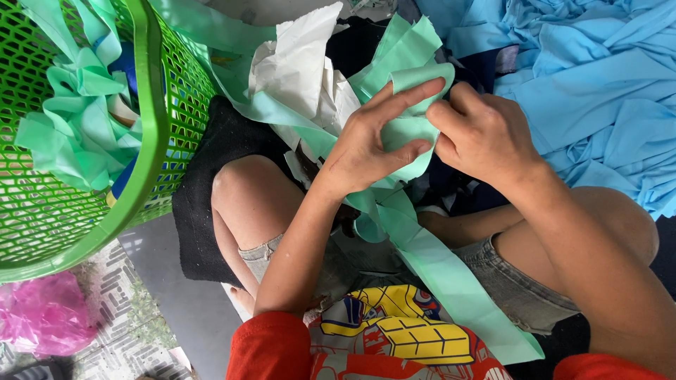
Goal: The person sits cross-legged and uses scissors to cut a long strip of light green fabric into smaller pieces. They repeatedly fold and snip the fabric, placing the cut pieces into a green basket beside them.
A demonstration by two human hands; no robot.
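Observation:
My left hand and my right hand meet in the middle of the head view, both gripping a mint-green fabric strip. The left fingers pinch across the strip's folded upper part, and the right hand clasps it from the right side. The strip's long tail runs down over my lap between my bare knees. White paper-like pieces lie just behind the strip.
A green plastic basket at the left holds several more mint-green strips. A heap of light blue cloth fills the upper right. Black cloth lies under my left knee. A pink plastic bag sits at bottom left on patterned floor.

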